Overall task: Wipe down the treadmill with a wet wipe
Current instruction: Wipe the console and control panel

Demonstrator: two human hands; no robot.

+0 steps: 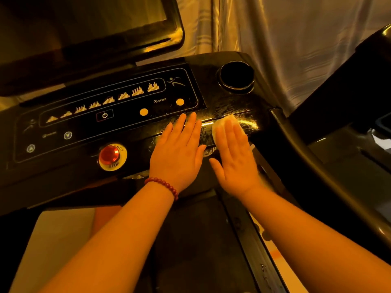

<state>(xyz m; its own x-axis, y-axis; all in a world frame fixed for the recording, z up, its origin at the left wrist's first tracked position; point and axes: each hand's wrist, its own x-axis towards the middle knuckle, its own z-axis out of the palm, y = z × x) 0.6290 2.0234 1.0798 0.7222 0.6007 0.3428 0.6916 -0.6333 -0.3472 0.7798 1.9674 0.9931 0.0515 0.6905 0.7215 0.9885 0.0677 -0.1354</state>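
Pressing wet wipe flat under straight right-hand fingers on treadmill console; left hand flat beside, fingers straight.

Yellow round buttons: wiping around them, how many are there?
2: left yellow button right of the power symbol, right yellow button beside SPEED; left hand may hide others.

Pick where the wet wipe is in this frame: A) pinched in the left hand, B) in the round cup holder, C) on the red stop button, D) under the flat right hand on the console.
D: the wet wipe peeks out beneath the straight fingers of the right hand, pressed on the console; the left hand lies flat beside it, no wipe showing.
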